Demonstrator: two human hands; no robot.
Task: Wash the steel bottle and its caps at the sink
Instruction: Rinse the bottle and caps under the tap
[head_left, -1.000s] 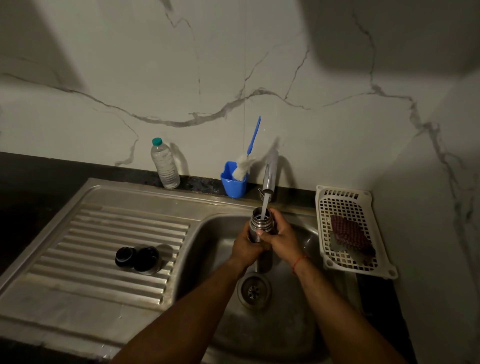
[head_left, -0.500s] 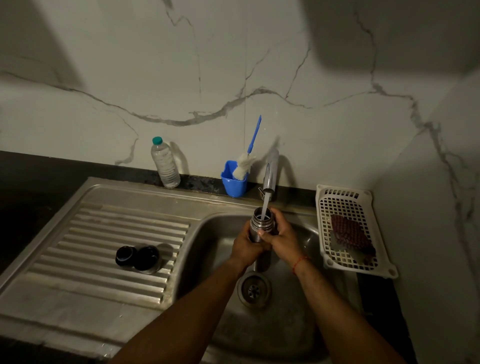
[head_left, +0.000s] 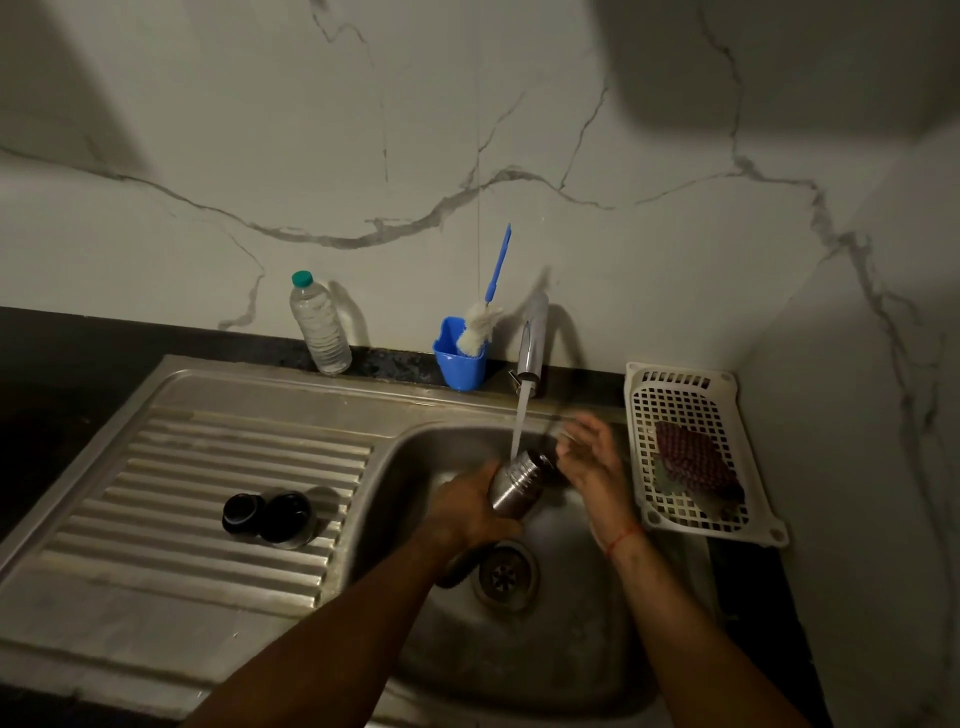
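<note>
The steel bottle (head_left: 517, 483) is tilted over the sink basin (head_left: 566, 644), its mouth pointing up and to the right, under the running water. My left hand (head_left: 467, 512) grips its body from below left. My right hand (head_left: 589, 457) hovers just right of the bottle's mouth, fingers spread and blurred, holding nothing. Water streams from the tap (head_left: 534, 338) onto the bottle's shoulder. Two black caps (head_left: 267, 517) lie side by side on the ribbed drainboard (head_left: 156, 467) to the left.
A blue cup (head_left: 460, 364) with a bottle brush (head_left: 485, 322) stands left of the tap. A clear plastic water bottle (head_left: 319, 327) stands by the wall. A white basket (head_left: 696, 457) with a dark scrubber sits right of the basin. The drain (head_left: 505, 571) lies below my hands.
The bottle has gone from upright under the stream to tilted rightward. My right hand has let go of it and moved off to the right; my left hand keeps hold.
</note>
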